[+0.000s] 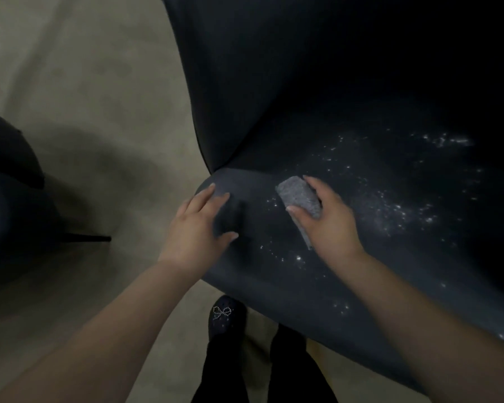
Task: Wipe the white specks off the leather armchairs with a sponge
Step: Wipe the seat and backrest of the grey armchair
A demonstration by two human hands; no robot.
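We had barely begun: our right hand pinched the grey sponge on the armchair seat, left hand spread flat, white specks everywhere ahead.

Dark blue-grey armchair flecked with white specks; grey sponge.

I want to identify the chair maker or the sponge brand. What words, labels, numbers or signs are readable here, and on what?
None: no readable text in this view.
Armchair: dark leather with white specks, no tag or logo showing.
Sponge, held by the right hand: plain grey, no print.
Shoe: a studded bow ornament, not lettering.
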